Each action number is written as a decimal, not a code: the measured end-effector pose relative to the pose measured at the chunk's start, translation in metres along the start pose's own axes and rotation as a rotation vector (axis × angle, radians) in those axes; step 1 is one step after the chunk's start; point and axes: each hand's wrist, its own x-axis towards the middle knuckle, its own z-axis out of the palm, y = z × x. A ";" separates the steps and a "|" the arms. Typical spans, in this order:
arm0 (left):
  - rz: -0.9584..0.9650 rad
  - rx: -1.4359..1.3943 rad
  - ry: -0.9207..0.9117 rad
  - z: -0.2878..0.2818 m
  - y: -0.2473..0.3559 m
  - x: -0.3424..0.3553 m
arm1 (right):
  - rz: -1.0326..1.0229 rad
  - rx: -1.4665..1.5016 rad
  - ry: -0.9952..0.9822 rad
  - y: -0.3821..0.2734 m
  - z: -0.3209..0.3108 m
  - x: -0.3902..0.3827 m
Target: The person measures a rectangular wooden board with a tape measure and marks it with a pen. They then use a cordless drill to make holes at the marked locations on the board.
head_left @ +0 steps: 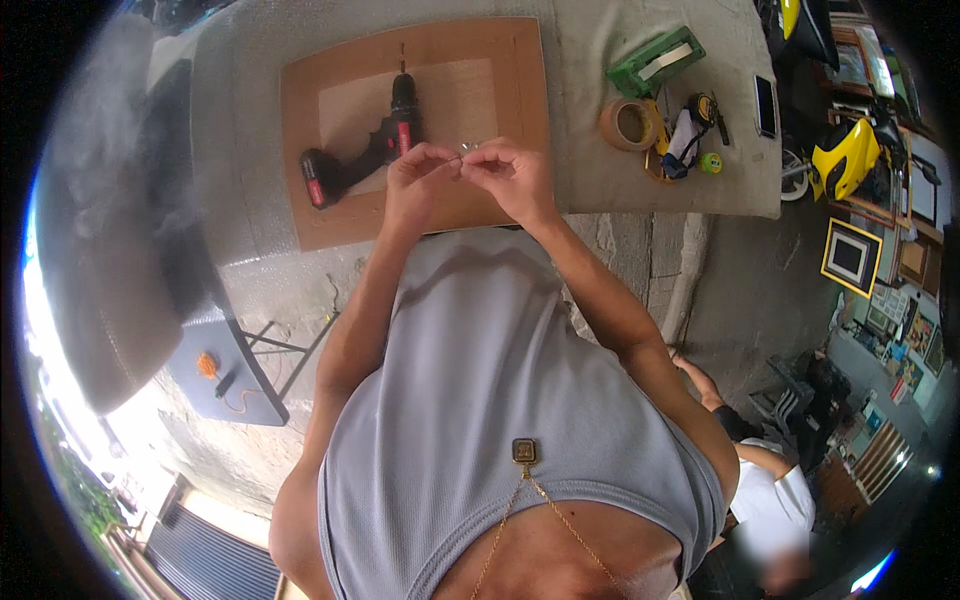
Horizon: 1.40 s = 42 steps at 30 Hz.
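Note:
My left hand (418, 182) and my right hand (512, 178) meet over the near part of a brown frame-like panel (520, 80). Both are closed in a pinch, fingertips almost touching. Between them is a tiny, thin, dark piece, too small to name. Just left of my hands, a black and red cordless drill (372, 158) lies on its side on the panel. Its bit points toward the far edge, and my left fingers partly cover its body. Some small shiny bits (470, 146) show on the panel just beyond my fingertips.
The cloth-covered table (600, 190) holds a green tape dispenser (655, 58), a brown tape roll (630, 124), a tape measure (704, 108) and a phone (765, 106) at the right. A grey side table (225, 375) stands at the left. Another person (775, 500) sits at the lower right.

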 end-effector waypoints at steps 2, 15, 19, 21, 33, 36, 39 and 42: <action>-0.029 0.030 -0.065 -0.022 0.002 0.002 | 0.076 0.041 0.033 0.007 0.014 0.000; -0.121 0.166 -0.358 -0.132 0.031 0.005 | -0.115 -0.608 0.132 0.002 0.129 -0.003; -0.013 0.461 -0.496 -0.143 0.039 0.013 | -0.185 -0.804 0.143 0.007 0.143 -0.011; 0.030 0.501 -0.592 -0.153 0.035 0.019 | -0.096 -0.920 0.060 0.003 0.151 -0.013; 0.362 0.813 -1.083 -0.099 0.038 0.035 | 0.068 -0.861 0.460 0.017 0.150 -0.057; 0.484 0.802 -1.190 -0.074 0.054 0.024 | 0.074 -0.898 0.480 0.005 0.140 -0.069; 0.554 0.776 -1.277 -0.060 0.062 0.016 | -0.059 -0.881 0.490 0.012 0.131 -0.075; 0.534 0.837 -1.326 -0.060 0.063 0.019 | -0.022 -0.730 0.443 0.016 0.124 -0.078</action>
